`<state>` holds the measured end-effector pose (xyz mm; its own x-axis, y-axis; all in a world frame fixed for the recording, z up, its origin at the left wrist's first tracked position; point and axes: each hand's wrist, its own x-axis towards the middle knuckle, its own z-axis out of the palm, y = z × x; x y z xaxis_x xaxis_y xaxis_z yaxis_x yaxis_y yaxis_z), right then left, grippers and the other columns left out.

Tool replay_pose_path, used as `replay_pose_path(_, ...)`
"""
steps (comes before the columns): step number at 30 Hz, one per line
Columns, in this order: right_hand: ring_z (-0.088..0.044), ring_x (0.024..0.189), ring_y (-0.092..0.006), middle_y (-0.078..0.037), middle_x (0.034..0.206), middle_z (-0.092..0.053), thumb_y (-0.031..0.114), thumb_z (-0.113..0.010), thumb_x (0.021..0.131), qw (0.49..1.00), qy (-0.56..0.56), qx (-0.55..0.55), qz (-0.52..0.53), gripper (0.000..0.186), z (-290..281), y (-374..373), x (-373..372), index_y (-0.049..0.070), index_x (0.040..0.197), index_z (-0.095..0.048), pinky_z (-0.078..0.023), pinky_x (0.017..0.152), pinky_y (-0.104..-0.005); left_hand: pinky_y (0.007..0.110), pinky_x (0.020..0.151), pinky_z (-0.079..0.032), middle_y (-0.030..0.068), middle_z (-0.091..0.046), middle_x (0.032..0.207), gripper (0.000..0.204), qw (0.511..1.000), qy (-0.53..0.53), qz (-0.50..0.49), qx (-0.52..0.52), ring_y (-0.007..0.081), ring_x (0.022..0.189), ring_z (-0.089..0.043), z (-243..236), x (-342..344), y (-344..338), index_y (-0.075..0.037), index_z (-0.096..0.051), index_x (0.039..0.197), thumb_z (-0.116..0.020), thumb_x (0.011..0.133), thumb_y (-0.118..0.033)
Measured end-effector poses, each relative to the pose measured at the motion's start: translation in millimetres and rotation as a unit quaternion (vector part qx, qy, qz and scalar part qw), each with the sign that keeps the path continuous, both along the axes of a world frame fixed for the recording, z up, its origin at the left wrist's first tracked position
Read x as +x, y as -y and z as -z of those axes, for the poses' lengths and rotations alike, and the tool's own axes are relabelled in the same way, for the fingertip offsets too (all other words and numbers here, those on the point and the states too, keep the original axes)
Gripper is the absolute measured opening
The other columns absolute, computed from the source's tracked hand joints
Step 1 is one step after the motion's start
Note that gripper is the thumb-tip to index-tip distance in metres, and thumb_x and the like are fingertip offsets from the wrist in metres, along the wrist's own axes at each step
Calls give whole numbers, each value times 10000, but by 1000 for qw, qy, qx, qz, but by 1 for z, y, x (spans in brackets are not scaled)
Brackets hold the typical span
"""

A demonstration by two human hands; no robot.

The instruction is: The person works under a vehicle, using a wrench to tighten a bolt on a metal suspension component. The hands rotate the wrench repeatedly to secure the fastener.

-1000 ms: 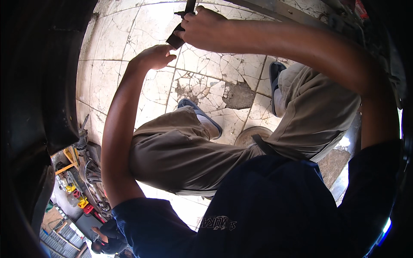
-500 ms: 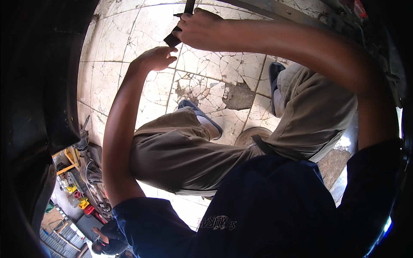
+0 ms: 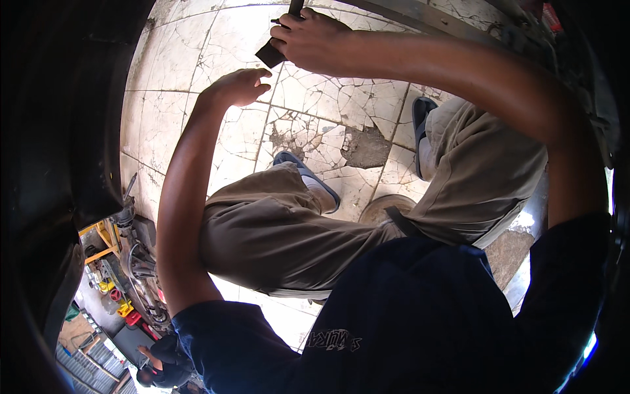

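Observation:
At the top of the view my right hand [image 3: 314,43] is closed round a black part [image 3: 270,54]. This part has a flat, squared lower end, and a narrow bar runs from it up out of the picture; its exact kind cannot be made out. Just below and to the left is my left hand [image 3: 241,87], its thumb and forefinger apart with nothing visible between them. The left fingertips come close to the part's lower end, with a small gap. My right fingers hide the part's middle.
Below lies a cracked tile floor [image 3: 223,131] with a broken patch [image 3: 365,147]. My legs are bent, feet in dark slippers [image 3: 423,134]. Dark panels [image 3: 92,131] line the left. Another person [image 3: 164,364] and scattered workshop gear [image 3: 118,295] show at lower left; a metal beam [image 3: 426,20] crosses the upper right.
My right hand and the black part appear slightly farther right and up in the picture. The left hand has barely shifted, and the gap between it and the part is a little wider.

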<state>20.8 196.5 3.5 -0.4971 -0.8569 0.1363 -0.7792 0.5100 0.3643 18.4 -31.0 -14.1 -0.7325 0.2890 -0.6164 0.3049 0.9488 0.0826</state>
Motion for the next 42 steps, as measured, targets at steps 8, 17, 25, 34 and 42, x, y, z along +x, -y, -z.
replay_pose_path(8, -501, 1148, -173, -31, 1119, -569, 155, -626, 839, 999, 5, -33, -27, 342, 4, -2, 1, 29, 1156, -632, -468, 883, -335, 403, 903, -499, 139, -681, 1107, 441, 1000, 0, 8, -9, 276, 1044, -646, 4, -3, -2, -93, -498, 1337, -501, 975, -344)
replay_pose_path(17, -527, 1052, -135, 14, 1027, -584, 169, -630, 834, 998, -10, -17, -66, 296, 6, 0, 8, 64, 1110, -650, -444, 872, -299, 418, 905, -484, 169, -658, 1139, 381, 997, 27, -5, -65, 315, 1008, -649, -7, -1, -11, -47, -602, 1188, -524, 969, -348)
replay_pose_path(25, -523, 1078, -149, -15, 1074, -568, 167, -619, 848, 998, 22, 7, -64, 349, 6, -4, 13, 24, 1166, -613, -461, 868, -309, 412, 886, -494, 166, -682, 1059, 411, 1000, -3, 16, 0, 298, 1013, -647, 4, 0, 2, -17, -576, 1180, -507, 968, -362)
replay_pose_path(34, -509, 1114, -125, 11, 1094, -574, 168, -656, 824, 996, 8, -42, -84, 377, 10, -5, 4, 79, 1188, -617, -477, 884, -318, 414, 896, -486, 171, -679, 1070, 391, 999, 2, -12, -36, 297, 1022, -644, -5, 1, -9, -42, -616, 1155, -518, 966, -370)
replay_pose_path(42, -501, 1153, -126, 27, 1163, -566, 177, -647, 845, 997, -2, -11, -74, 365, 10, -5, -4, 88, 1197, -613, -453, 927, -307, 415, 870, -492, 175, -672, 1070, 390, 996, 17, -19, -80, 295, 988, -650, -11, 1, -14, -45, -615, 1150, -522, 964, -375)
